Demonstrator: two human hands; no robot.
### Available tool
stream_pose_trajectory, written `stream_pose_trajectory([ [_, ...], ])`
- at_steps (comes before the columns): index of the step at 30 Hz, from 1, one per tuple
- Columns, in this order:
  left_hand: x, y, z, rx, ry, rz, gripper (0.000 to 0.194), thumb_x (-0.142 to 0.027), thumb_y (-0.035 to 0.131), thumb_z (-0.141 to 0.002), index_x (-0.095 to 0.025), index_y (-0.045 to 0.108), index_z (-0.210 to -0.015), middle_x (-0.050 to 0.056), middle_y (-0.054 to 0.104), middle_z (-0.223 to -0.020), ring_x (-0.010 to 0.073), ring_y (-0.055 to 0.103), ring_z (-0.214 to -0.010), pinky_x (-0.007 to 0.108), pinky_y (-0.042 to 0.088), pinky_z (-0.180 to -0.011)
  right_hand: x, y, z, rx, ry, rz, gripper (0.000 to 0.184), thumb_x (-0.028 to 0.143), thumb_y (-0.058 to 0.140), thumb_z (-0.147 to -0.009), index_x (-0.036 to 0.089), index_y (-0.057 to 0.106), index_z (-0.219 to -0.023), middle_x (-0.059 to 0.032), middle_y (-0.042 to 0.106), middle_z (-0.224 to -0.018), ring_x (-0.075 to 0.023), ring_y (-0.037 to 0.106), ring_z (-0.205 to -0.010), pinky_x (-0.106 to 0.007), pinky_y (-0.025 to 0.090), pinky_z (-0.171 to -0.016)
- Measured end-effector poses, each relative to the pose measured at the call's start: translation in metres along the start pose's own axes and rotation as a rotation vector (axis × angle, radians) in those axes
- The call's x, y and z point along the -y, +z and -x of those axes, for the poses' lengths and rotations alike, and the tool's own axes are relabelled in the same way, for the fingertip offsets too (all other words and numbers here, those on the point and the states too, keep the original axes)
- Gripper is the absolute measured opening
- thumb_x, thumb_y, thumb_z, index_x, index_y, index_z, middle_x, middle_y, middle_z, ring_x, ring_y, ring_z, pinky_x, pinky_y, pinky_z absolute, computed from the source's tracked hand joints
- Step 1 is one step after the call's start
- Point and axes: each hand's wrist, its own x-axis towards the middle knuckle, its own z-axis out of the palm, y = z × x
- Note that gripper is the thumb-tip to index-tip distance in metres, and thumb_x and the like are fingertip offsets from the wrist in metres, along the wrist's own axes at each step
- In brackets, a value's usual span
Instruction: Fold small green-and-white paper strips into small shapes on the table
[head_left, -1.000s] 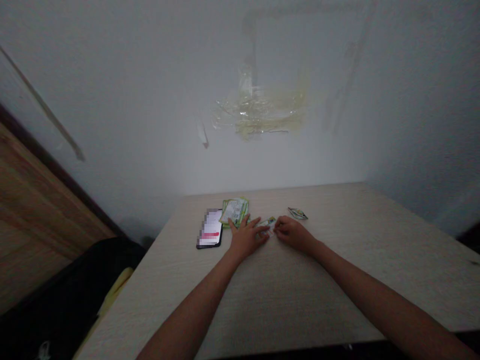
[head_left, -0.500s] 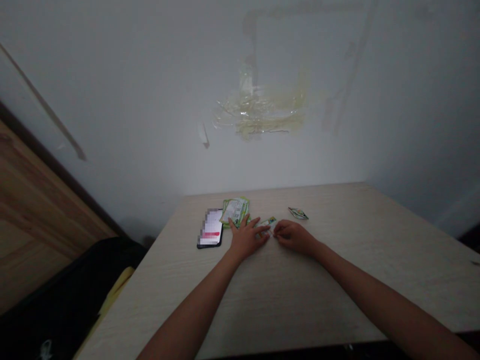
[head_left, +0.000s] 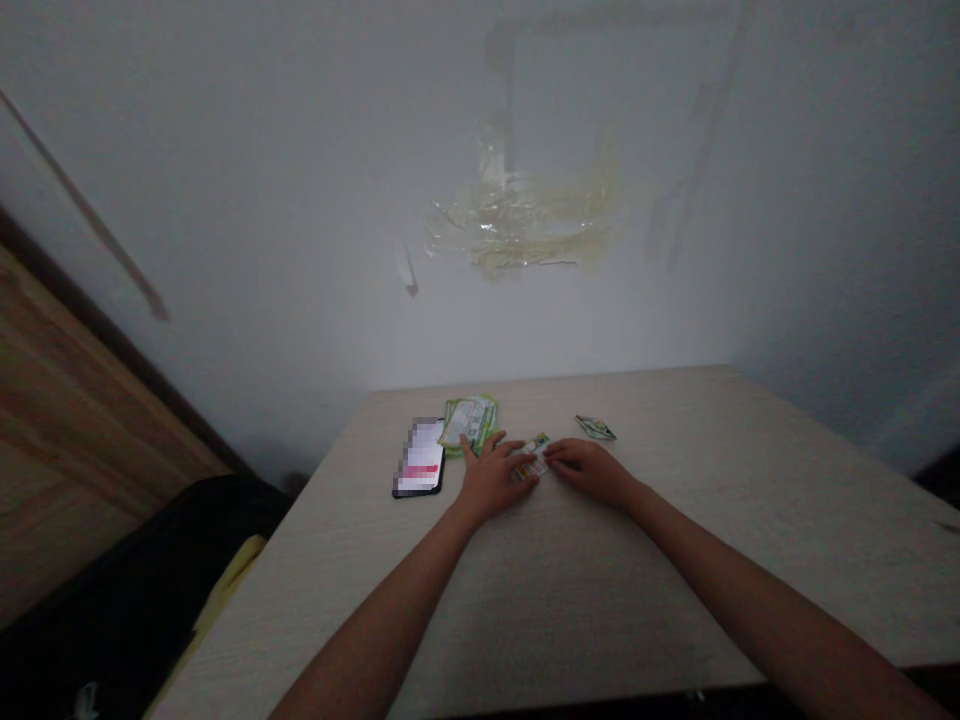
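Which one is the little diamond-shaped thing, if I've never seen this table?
Find the pale table by the wall. Just beyond the right hand lies a small diamond-shaped piece. Unlike the green stack at the left hand, it lies alone, untouched.

And there's the phone (head_left: 429, 480), flat on the pale table (head_left: 600, 600) toward its left side, lit up, a red band (head_left: 421, 471) low on its partly pixelated face! Behind, the grey wall (head_left: 262, 200) wears a shiny, yellowed patch of tape (head_left: 525, 225), with a small scrap (head_left: 407, 272) just lower left. Over on the left, a wooden panel (head_left: 67, 410) leans in, something black (head_left: 150, 560) below it, and beside that, yellow cloth (head_left: 229, 580) by the table's edge!
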Motion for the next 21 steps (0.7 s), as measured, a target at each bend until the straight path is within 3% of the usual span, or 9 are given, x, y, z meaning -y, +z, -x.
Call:
stream_pose_trajectory([
  [12,-0.003,-0.003,-0.003,-0.032,0.015,0.033,0.024,-0.049,0.061,-0.083,-0.039,0.070,-0.104,-0.003,0.067,-0.123,0.0276,0.050,-0.125,0.072,-0.022,-0.104,-0.001,0.004,-0.002,-0.010,-0.005,0.020,0.016,0.021,0.063,-0.084,0.022,0.076,-0.094,-0.0074,0.071,-0.107,-0.0201,0.065,-0.099,-0.036,0.050,-0.092],
  [21,-0.004,-0.005,-0.005,-0.045,0.031,-0.004,0.028,-0.047,0.058,-0.086,-0.036,0.068,-0.110,-0.001,0.070,-0.118,0.0258,0.053,-0.122,0.071,-0.019,-0.106,0.010,0.007,-0.004,-0.063,0.115,-0.031,0.010,0.027,0.068,-0.082,0.024,0.076,-0.088,-0.0059,0.072,-0.104,-0.0200,0.066,-0.095,-0.035,0.051,-0.089],
])
